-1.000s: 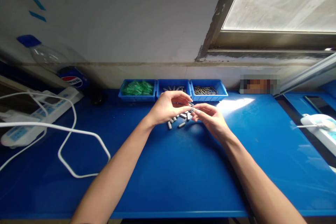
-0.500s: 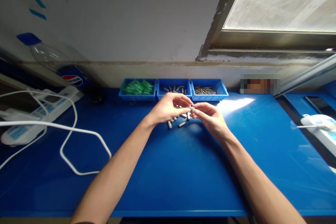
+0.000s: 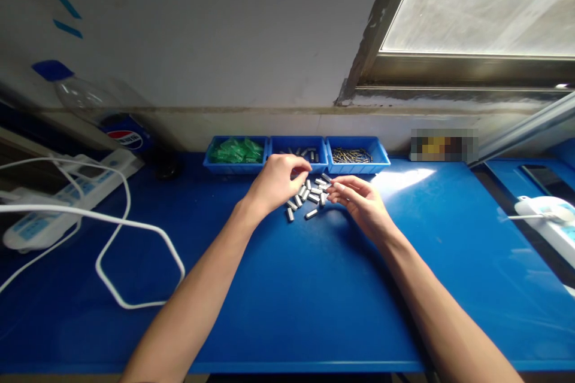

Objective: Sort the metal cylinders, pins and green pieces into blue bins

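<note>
Spacers look stiff, light, perhaps slick — best pinched mid-length; whether left hand or right hand grips any, I cannot tell.

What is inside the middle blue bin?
Several short grey pieces show inside the middle blue bin. The left hand covers part of its front, so anything lying there, and the full count, cannot be seen.

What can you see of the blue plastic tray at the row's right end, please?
This blue tray is an open-topped, rectangular box with a ribbed front. It stands upright on the blue table, near the pale wall, right beside the middle blue tray. Thin, dark-and-brassy metal pieces, perhaps screws, lie jumbled inside. Left hand and right hand don't touch it.
</note>
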Available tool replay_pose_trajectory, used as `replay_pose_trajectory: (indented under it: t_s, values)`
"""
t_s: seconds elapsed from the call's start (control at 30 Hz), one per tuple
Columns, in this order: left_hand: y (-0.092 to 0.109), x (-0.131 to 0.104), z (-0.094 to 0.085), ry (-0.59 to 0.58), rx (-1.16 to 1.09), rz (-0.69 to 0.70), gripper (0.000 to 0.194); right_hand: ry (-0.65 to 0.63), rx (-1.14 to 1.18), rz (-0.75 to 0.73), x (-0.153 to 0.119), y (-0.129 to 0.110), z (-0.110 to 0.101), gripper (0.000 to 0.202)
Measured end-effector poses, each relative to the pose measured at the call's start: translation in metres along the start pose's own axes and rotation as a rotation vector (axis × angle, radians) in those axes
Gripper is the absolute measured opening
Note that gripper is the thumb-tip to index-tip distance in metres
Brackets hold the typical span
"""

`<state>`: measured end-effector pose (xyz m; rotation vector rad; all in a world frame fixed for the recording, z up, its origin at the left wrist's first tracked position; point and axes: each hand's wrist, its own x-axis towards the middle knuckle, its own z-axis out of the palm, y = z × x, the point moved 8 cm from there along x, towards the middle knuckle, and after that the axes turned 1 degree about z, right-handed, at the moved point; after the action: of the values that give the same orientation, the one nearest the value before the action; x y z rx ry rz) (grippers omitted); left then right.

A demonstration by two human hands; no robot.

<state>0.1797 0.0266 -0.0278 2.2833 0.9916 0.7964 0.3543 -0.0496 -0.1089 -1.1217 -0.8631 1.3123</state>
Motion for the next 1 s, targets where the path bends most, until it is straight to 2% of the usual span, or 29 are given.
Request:
replay_pose_trajectory:
  t_s: [0.07, 0.17, 0.4, 0.57, 0.67, 0.8, 0.9, 1.0]
  values:
    - [-0.003, -0.004, 0.009, -0.181, 0.183, -0.045, 0.028, -0.002, 0.000, 0.000, 0.000, 0.000, 0.000, 0.031]
    - [-0.011, -0.009, 0.016, -0.287, 0.338, -0.108, 0.033, -0.009, 0.008, -0.004, 0.000, 0.000, 0.000, 0.029]
    - [-0.015, -0.009, 0.025, -0.294, 0.364, -0.132, 0.031, -0.012, -0.001, -0.002, 0.000, 0.000, 0.001, 0.030]
    - [-0.013, -0.008, 0.024, -0.262, 0.354, -0.099, 0.039, -0.012, 0.013, 0.009, 0.001, 0.000, 0.000, 0.029]
    - [-0.009, -0.006, 0.019, -0.218, 0.260, -0.088, 0.041, -0.008, 0.014, 0.007, 0.001, 0.002, -0.002, 0.029]
    - [0.006, -0.002, 0.012, -0.129, -0.044, -0.035, 0.038, 0.000, -0.040, -0.020, 0.002, 0.003, -0.005, 0.031]
    - [0.017, -0.002, 0.017, -0.147, -0.242, -0.003, 0.034, -0.010, -0.082, -0.035, 0.001, 0.001, -0.002, 0.036]
    - [0.023, -0.003, 0.024, -0.166, -0.343, 0.002, 0.031, -0.026, -0.090, -0.047, 0.000, -0.001, 0.002, 0.035]
